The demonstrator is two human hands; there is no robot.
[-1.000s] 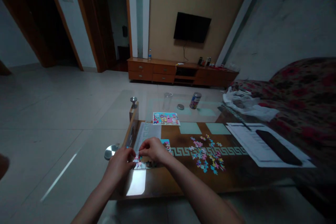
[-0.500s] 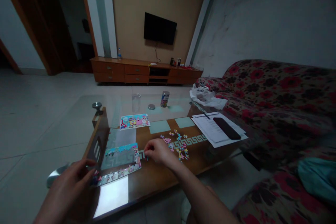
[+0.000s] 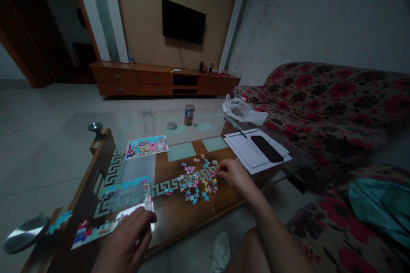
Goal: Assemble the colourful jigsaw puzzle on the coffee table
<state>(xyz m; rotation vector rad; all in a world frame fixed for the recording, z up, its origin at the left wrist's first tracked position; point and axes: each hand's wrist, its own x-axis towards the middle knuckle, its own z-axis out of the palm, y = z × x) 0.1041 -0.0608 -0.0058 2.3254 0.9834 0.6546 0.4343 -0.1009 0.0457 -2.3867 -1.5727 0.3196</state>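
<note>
A partly assembled jigsaw puzzle (image 3: 147, 194) lies on the glass-topped table, its border pieces set around a bare middle. Over its lower right corner is my left hand (image 3: 126, 239), palm down, fingers loosely bent and thumb apart, with nothing visible in it. My right hand (image 3: 235, 175) is at the right edge of a spread of loose jigsaw pieces (image 3: 192, 183). Its fingertips are pressed together; whatever they may hold is hidden. A small separate group of pieces (image 3: 168, 191) lies between puzzle and spread. The colourful cartoon picture card (image 3: 147, 147) lies beyond the puzzle.
Farther back stand a clear glass (image 3: 149, 121), a round lid (image 3: 172, 126) and a printed tin (image 3: 188, 115). Papers (image 3: 238, 149) with a dark phone (image 3: 267, 148) and a pen lie at right, near a white plastic bag (image 3: 245, 111). Blue pieces (image 3: 60, 222) rest by the left metal knob.
My right hand has moved right, from beside the puzzle to the far side of the loose pieces. My left hand has moved from the puzzle's left corner to its lower right.
</note>
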